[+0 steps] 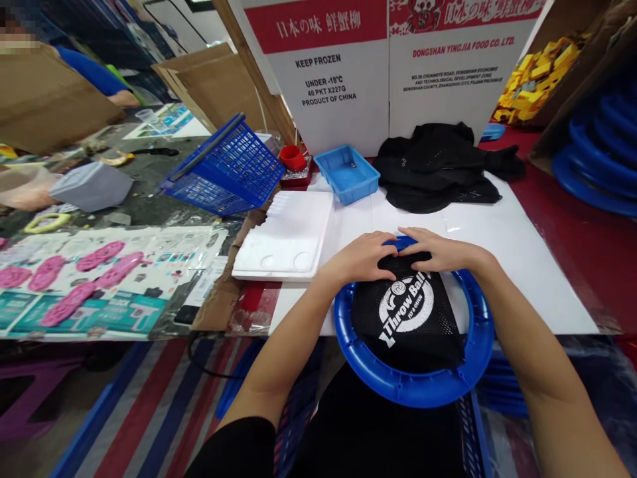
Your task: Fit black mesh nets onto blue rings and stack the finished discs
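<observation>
Risk lay nearest, at the lower centre of the frame: blue ring [415,388] hung partly past the table's near edge, over the lap, so a hard downward press at the far rim could have tipped it off. Black mesh bag [409,318], printed "Throw Ball", sat inside that ring, its top edge under both hands. Left hand [362,257] and right hand [440,251] lay close together, fingertips nearly meeting, flat and pressing on the bag's upper edge rather than closed around it; could not tell whether any mesh was pinched. Mesh could have snagged or bunched unevenly there, judged from the loose folds. Beneath, white board [517,265] looked smooth, so the ring might have slid on it. Left of centre, white foam tray [291,236] lay just beside the left forearm, within reach of a stray elbow. Farther up, small blue tray [347,174], red cup [292,158] and tilted blue basket [226,167] stood well apart from the hands. Black garment [440,166] lay at upper centre-right before the white carton [338,73].
</observation>
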